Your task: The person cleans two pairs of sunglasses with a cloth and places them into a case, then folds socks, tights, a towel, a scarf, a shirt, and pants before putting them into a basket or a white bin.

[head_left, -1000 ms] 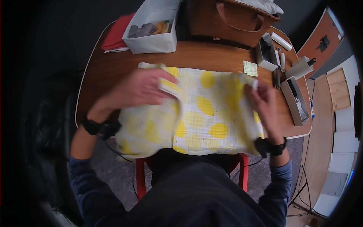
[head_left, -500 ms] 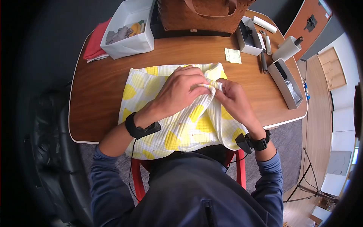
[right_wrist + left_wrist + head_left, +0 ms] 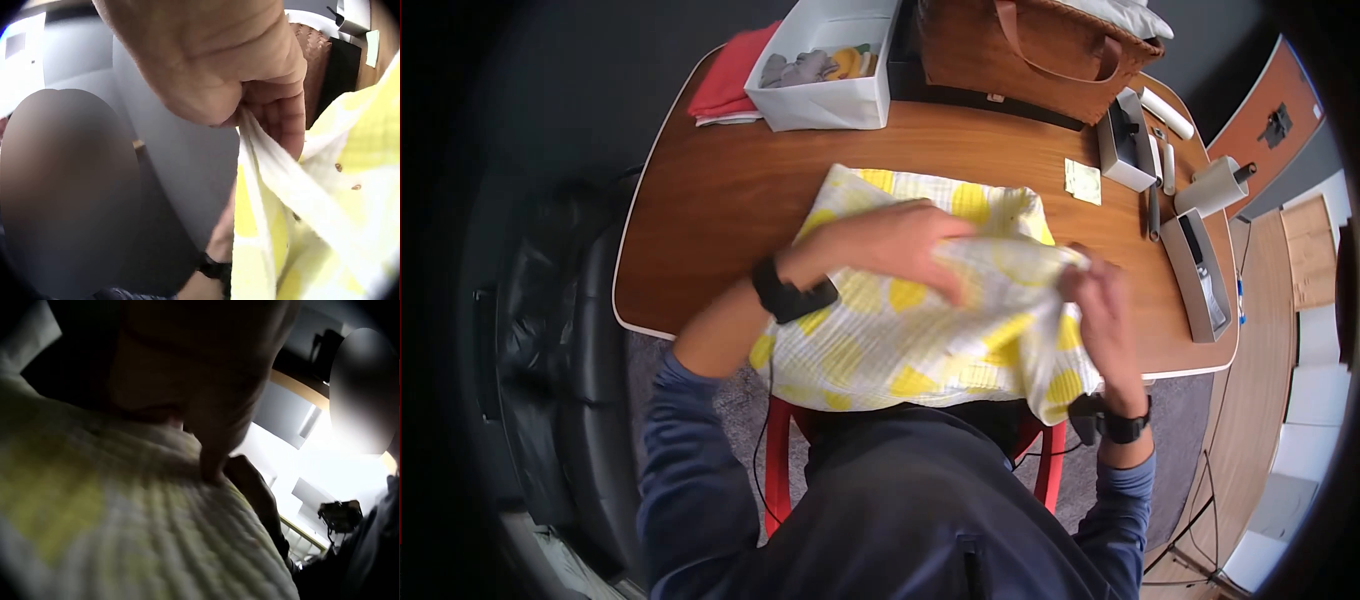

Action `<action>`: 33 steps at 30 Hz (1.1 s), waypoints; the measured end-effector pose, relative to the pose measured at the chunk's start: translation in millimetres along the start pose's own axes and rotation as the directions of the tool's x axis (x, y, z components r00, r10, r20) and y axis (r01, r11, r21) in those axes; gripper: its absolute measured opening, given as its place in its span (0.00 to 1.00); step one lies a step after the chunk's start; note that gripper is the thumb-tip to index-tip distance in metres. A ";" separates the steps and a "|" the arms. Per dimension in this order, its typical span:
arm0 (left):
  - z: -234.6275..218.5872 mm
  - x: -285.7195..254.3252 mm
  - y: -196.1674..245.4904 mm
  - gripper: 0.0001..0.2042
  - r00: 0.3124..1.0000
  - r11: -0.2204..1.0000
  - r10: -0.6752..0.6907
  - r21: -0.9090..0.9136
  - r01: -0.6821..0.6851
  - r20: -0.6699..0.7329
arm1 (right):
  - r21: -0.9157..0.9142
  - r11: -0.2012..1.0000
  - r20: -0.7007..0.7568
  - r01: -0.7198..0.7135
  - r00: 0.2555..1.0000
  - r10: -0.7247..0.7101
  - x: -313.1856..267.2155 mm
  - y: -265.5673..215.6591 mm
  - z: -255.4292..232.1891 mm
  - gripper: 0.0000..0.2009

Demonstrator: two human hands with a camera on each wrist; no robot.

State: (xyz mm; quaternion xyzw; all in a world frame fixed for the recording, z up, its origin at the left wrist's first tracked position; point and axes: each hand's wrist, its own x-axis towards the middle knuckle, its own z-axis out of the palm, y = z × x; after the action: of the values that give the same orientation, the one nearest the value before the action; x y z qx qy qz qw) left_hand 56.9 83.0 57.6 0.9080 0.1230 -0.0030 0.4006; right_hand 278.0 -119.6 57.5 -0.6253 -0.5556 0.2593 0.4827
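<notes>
A white muslin cloth [image 3: 870, 340] with yellow lemon-like prints lies rumpled at the table's front edge, partly lifted on the right. My right hand [image 3: 1103, 310] pinches its raised edge between thumb and fingers. The right wrist view shows the folded hem of the muslin cloth [image 3: 350, 237] running out from under that hand [image 3: 219, 69]. Blurred by motion, my left hand [image 3: 905, 245] is over the middle of the cloth, thumb and fingers spread apart. In the left wrist view the thumb of my left hand [image 3: 194, 387] touches the ribbed fabric.
At the back stand a white fabric bin [image 3: 830, 105] with small garments and a brown woven bag [image 3: 1010, 65]. Red folded fabric [image 3: 735, 75] lies at the left. A pale paper square [image 3: 1083, 182], narrow boxes [image 3: 1195, 280] and a white cup [image 3: 1210, 187] are to the right.
Both hands held bunched cloth close together half a second ago. Now my right hand has moved right with the edge, stretching the cloth, and my left hand's fingers have spread.
</notes>
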 end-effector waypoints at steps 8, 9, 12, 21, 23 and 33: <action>-88.1 -85.9 -8.2 0.11 0.984 0.817 0.087 0.577 0.019 -0.156 | 0.713 0.581 -0.212 0.393 0.910 -0.356 -14.4 -24.8 -124.4 0.26; -97.0 -94.2 3.6 0.10 0.969 0.762 0.154 0.647 0.006 -0.191 | 0.742 0.555 -0.213 0.377 0.917 -0.338 -9.1 -34.3 -128.4 0.26; -115.1 -120.2 28.3 0.08 0.932 0.635 0.232 0.769 0.071 -0.277 | 0.609 0.697 -0.438 0.379 0.893 -0.102 3.4 -74.1 -113.0 0.25; -165.8 -213.5 38.4 0.08 0.702 0.971 -0.234 -0.125 0.205 -0.672 | 0.272 0.937 -0.522 0.219 0.852 -0.048 96.2 -90.3 -183.8 0.21; -197.1 -241.7 54.7 0.10 0.647 0.998 -0.056 -0.067 0.007 -0.760 | 0.149 0.963 -0.484 0.224 0.866 -0.126 118.7 -103.3 -205.0 0.20; -259.8 -285.4 189.3 0.07 0.375 0.831 0.518 0.557 -0.007 -0.769 | -0.859 0.382 -0.110 0.341 0.604 -0.789 69.7 -238.8 -212.8 0.08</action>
State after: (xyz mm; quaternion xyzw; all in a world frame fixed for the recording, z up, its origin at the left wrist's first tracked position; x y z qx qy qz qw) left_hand -201.3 86.2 401.2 0.8386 0.1607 0.5192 0.0355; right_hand 372.3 -140.7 370.3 -0.5672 -0.6453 -0.3693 0.3541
